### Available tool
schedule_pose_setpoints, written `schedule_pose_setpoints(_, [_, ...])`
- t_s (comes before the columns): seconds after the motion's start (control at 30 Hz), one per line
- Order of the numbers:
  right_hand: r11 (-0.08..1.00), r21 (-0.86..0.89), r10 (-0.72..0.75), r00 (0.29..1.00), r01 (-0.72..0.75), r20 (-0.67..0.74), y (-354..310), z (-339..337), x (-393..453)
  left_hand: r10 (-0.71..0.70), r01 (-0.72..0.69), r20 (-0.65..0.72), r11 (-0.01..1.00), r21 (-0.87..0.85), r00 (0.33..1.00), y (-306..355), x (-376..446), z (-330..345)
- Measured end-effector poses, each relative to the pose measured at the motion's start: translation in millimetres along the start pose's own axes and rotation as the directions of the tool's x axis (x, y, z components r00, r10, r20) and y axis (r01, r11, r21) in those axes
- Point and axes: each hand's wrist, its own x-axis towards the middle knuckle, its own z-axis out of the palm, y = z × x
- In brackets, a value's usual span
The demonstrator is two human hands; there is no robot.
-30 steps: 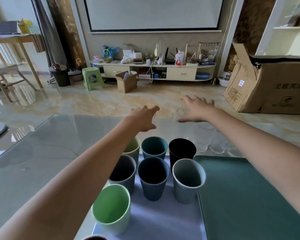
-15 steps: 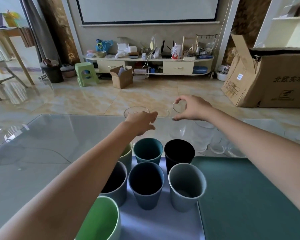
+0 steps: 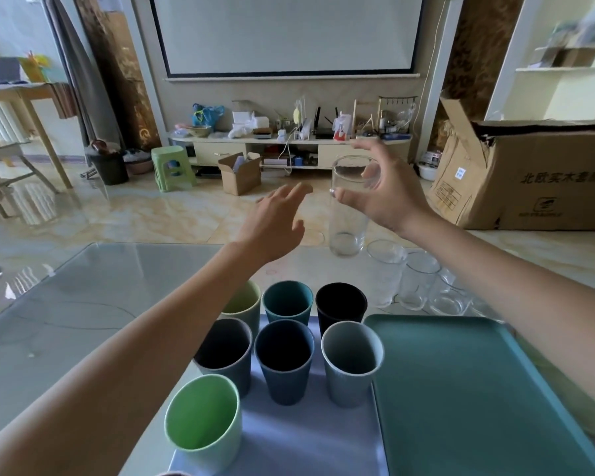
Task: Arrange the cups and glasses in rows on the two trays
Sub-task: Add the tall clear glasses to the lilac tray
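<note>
**A glass lifted above the table**

My right hand [image 3: 389,190] grips a clear glass [image 3: 349,207] near its rim, raised above the table [image 3: 83,304] beyond the cups on the lavender tray [image 3: 306,441]. My left hand [image 3: 275,221] hovers spread and empty. The green tray [image 3: 478,389] lies bare.

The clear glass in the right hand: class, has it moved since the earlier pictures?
Yes. The clear glass has gone up: earlier it stood low among the other glasses on the table; now the right hand holds it above them.
</note>
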Motion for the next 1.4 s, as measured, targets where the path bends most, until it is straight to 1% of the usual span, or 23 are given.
schedule_pose_setpoints(0.07, [0.999,0.030,-0.029,1.000,0.029,0.007,-22.1,-9.6,-14.3,0.050,-0.069,-0.086,0.969,-0.236,0.995,27.0,-7.5,-23.4])
schedule_pose_setpoints(0.1, [0.998,0.049,-0.035,0.999,0.035,0.010,-32.2,-14.1,-22.3,0.077,-0.111,-0.120,0.943,-0.313,0.990,40.0,-14.8,-34.6])
schedule_pose_setpoints(0.17, [0.993,0.112,-0.032,0.999,0.030,0.013,-51.4,-23.7,-39.9,0.106,-0.172,-0.188,0.909,-0.380,0.976,60.8,-34.7,-56.5])
schedule_pose_setpoints(0.23, [0.984,0.176,-0.032,0.999,0.026,0.035,-68.2,-32.0,-59.2,0.116,-0.188,-0.214,0.915,-0.357,0.970,72.4,-57.7,-75.7])
schedule_pose_setpoints(0.3, [0.976,0.219,-0.014,0.994,-0.009,0.106,-81.5,-37.0,-80.4,0.104,-0.159,-0.179,0.933,-0.324,0.978,79.1,-81.6,-89.0])
schedule_pose_setpoints(0.43, [0.961,0.240,0.072,0.962,-0.138,0.264,-94.3,-36.8,-129.3,0.079,-0.081,-0.015,0.977,-0.197,0.997,89.6,-127.8,-100.0])
schedule_pose_setpoints(0.57, [0.954,0.233,0.089,0.919,-0.190,0.384,-96.9,-22.8,-170.8,0.044,-0.033,0.157,0.997,-0.069,0.987,91.1,-167.3,-102.0])
schedule_pose_setpoints(0.73, [0.947,0.215,0.126,0.891,-0.239,0.437,-95.5,3.1,-196.8,0.050,-0.076,0.206,0.990,0.119,0.977,85.4,-197.2,-96.6])
schedule_pose_setpoints(0.8, [0.942,0.226,0.123,0.883,-0.247,0.453,-95.3,14.7,-201.5,0.033,-0.067,0.207,0.985,0.161,0.978,80.3,-205.2,-92.5])
schedule_pose_setpoints(0.97, [0.960,0.184,0.104,0.881,-0.210,0.462,-89.6,40.2,-208.4,-0.012,-0.028,0.240,0.986,0.164,0.971,62.6,-218.4,-79.5])
schedule_pose_setpoints(1.1, [0.958,0.175,0.125,0.884,-0.225,0.450,-82.0,56.9,-215.4,-0.013,-0.026,0.271,0.990,0.140,0.962,50.6,-221.0,-68.0])
schedule_pose_setpoints(1.2, [0.973,0.143,0.102,0.896,-0.180,0.432,-78.5,63.5,-217.2,-0.047,0.026,0.263,0.996,0.083,0.964,42.9,-220.8,-60.8])
schedule_pose_setpoints(1.3, [0.985,0.098,0.083,0.891,-0.141,0.447,-77.1,62.7,-216.7,-0.089,0.094,0.244,0.996,-0.011,0.966,41.6,-223.6,-52.1])
schedule_pose_setpoints(1.37, [0.989,0.057,0.096,0.886,-0.136,0.454,-75.0,60.9,-214.0,-0.097,0.109,0.225,0.993,-0.041,0.969,41.6,-224.7,-46.9])
schedule_pose_setpoints(1.4, [0.990,0.041,0.100,0.881,-0.134,0.463,-74.7,60.0,-212.5,-0.090,0.098,0.213,0.995,-0.026,0.973,41.6,-224.3,-45.7])
